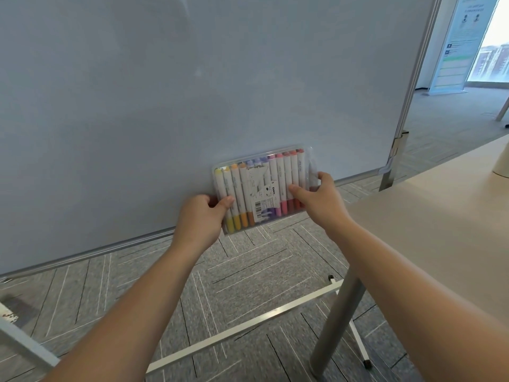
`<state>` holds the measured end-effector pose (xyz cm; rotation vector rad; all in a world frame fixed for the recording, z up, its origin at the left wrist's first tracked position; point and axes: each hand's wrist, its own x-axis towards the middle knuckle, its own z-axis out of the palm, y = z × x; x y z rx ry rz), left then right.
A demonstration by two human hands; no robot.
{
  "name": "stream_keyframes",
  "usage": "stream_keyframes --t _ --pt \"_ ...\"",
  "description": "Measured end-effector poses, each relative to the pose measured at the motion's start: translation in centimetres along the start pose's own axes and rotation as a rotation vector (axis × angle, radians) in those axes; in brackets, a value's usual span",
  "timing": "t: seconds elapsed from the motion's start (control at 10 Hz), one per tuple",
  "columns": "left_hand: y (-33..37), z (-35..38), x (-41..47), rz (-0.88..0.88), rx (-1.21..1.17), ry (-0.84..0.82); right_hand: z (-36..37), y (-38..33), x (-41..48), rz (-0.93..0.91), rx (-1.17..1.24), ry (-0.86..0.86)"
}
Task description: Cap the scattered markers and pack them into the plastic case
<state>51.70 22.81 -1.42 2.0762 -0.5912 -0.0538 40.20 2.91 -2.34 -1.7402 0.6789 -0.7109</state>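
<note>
Got the case (312, 164) up in the air between both hands. My left hand (199, 219) pinches its left edge: thumb flat on the front, the other fingers curled round behind where I can't see them. My right hand (319, 199) does the same on the right edge, thumb pressed on the front and fingertips hooked over the side. So both hands are closed on it, neither loose.

The case is a thin, clear plastic box, a flat rectangle with rounded corners, a bit glossy and tilted so the right end sits higher. The markers (286, 172) lie in one tight row between my thumbs, with round white barrels and coloured caps at both ends. From my left thumb across they run yellow, orange, blue-purple, pink, then red by my right thumb. Right past the red ones, under my right fingertips, the case looks like bare clear plastic.

A white paper label (259, 183) is on the front between my thumbs, partly torn or peeled. There's a bold word on it that looks like "ENNY", but I can't read it for sure. A barcode (257, 208) sits below it, and the small print is too tiny to read.

Just beyond my fingers is a smooth whiteboard (192, 92) with a metal frame. Below my hands is grey carpet (248, 271) with a thin line pattern, and off my right wrist is a pale matte table (440, 210).
</note>
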Motion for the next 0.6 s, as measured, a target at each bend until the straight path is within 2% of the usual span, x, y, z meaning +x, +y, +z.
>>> stream_keyframes --t 0.4,0.6 --pt "0.4 -0.1 -0.6 0.026 0.056 0.017 -0.5 -0.7 -0.7 -0.001 -0.04 0.027" --pt "0.9 -1.4 -1.7 0.044 0.201 0.065 -0.9 -1.2 -1.7 0.007 -0.142 0.08"
